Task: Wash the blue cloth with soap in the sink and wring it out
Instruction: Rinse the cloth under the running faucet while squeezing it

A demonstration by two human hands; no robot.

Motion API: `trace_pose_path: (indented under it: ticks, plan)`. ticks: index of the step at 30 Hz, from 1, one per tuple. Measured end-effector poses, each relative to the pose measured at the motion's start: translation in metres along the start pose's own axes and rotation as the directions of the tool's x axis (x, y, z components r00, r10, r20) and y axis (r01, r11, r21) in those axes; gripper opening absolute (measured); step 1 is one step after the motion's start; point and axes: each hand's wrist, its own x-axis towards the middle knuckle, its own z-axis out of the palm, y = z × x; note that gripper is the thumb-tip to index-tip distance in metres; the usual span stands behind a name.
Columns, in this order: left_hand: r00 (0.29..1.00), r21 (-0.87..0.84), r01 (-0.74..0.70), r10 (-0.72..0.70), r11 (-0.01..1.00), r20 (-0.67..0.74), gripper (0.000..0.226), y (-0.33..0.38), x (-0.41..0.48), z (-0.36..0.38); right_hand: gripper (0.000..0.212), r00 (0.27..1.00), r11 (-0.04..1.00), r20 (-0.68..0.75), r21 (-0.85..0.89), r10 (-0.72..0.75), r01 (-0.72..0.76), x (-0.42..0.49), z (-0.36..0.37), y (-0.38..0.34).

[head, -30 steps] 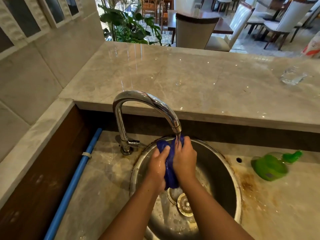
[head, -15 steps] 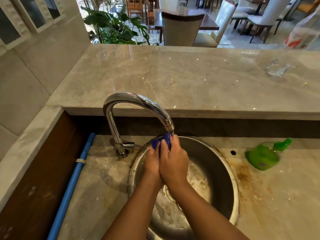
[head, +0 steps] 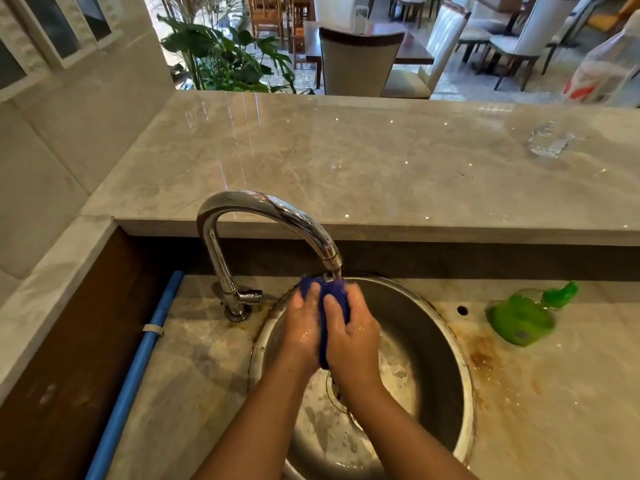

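Note:
The blue cloth is bunched between my two hands over the round steel sink, right under the spout of the chrome tap, from which water runs onto it. My left hand presses the cloth from the left and my right hand from the right, palms facing each other. Only the cloth's top and a strip between the palms show. A green soap bottle lies on its side on the counter right of the sink.
A raised marble ledge runs behind the sink, with a clear glass and a plastic bag at its right. A blue pipe runs along the left. The sink drain sits below my wrists. Rust stains mark the counter.
My hands have kept rubbing the cloth under the running water, sliding against each other. More of the cloth now shows between the palms than half a second ago.

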Motion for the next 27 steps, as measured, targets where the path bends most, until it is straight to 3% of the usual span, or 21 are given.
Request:
trace_pose_path:
  ticks: [4,8,12,16,19,21,27]
  plan:
    - [0.991,0.017,0.075,-0.077,0.997,0.108,0.032,-0.012,-0.008,0.004,0.016,0.998,0.977,0.025,-0.201,-0.064,0.067,0.025,0.0,0.003]
    - [0.992,-0.049,0.06,-0.054,0.997,0.111,0.029,-0.018,-0.01,0.002,0.022,0.973,0.969,0.021,-0.098,0.229,-0.226,0.059,-0.003,0.01]
    - [0.987,-0.027,-0.092,0.095,0.995,0.128,0.023,-0.006,-0.009,-0.004,0.021,0.942,0.939,0.016,0.08,0.335,-0.336,0.044,-0.003,0.009]
    - [0.985,0.109,-0.167,0.171,0.98,-0.03,0.018,0.004,0.007,-0.008,0.011,0.993,0.986,0.026,0.111,0.119,-0.121,-0.003,0.001,-0.005]
    - [1.0,-0.03,-0.023,0.023,0.999,-0.012,0.031,-0.001,0.003,-0.003,0.017,0.992,0.966,0.064,-0.229,-0.105,0.117,-0.002,0.01,-0.008]
    - [0.999,-0.113,0.03,-0.027,0.993,0.027,0.036,-0.005,-0.001,-0.001,0.022,0.989,0.951,0.05,-0.27,-0.139,0.147,0.013,0.014,-0.005]
    - [0.994,-0.14,-0.074,0.085,0.987,0.072,0.025,-0.014,-0.01,-0.001,0.021,0.97,0.966,0.055,-0.12,0.237,-0.229,0.06,0.006,0.02]
